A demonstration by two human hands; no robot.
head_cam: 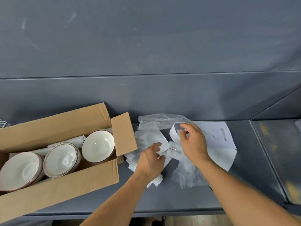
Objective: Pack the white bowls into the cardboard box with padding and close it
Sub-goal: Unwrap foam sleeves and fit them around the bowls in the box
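An open cardboard box (53,126) lies at the left with its flaps spread. Three white bowls stand on edge inside it: one at the left (19,168), one in the middle (61,159), one at the right (98,146). White foam padding (68,141) shows behind the bowls. To the right of the box lies a heap of white foam sheets (151,137) and clear plastic wrap (187,173). My left hand (150,162) grips a foam sheet in the heap. My right hand (193,142) pinches a curled white sheet (173,132) above it.
A printed paper sheet (218,134) lies flat under the heap at the right. The grey work surface (162,198) has a raised back wall and a seam to a side panel (276,152) at the right. Its front edge runs along the bottom.
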